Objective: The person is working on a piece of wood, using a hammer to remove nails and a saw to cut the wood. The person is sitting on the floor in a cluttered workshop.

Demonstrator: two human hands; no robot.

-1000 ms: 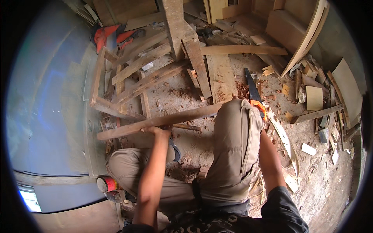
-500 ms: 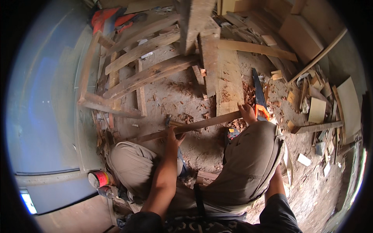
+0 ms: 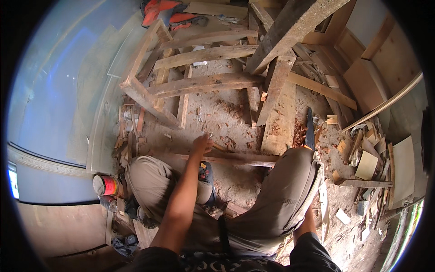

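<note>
My left hand [image 3: 202,143] reaches past my left knee with its fingers curled at the head end of a hammer. The hammer's wooden handle [image 3: 220,147] shows to the right of the fingers; its head is hidden by them. Just nearer to me, a long wooden strip [image 3: 235,158] lies crosswise in front of my knees, slightly blurred. Its right end goes behind my right knee. That knee hides my right hand; only the forearm shows below it. Beyond the knee stands a handsaw [image 3: 310,129] with a dark blade, its orange handle mostly covered.
Ahead lies a rough wooden frame [image 3: 206,85] with a thick post [image 3: 290,34] at its right. A wide board [image 3: 278,122] rests on the shaving-strewn ground. Offcuts [image 3: 367,165] are heaped at right. A red-labelled can [image 3: 105,185] stands beside my left leg, near a blue panel [image 3: 50,99].
My left hand has let go of the wooden strip and moved to the hammer. The strip sits lower, and my right hand has gone out of sight behind the knee. The view has shifted.
</note>
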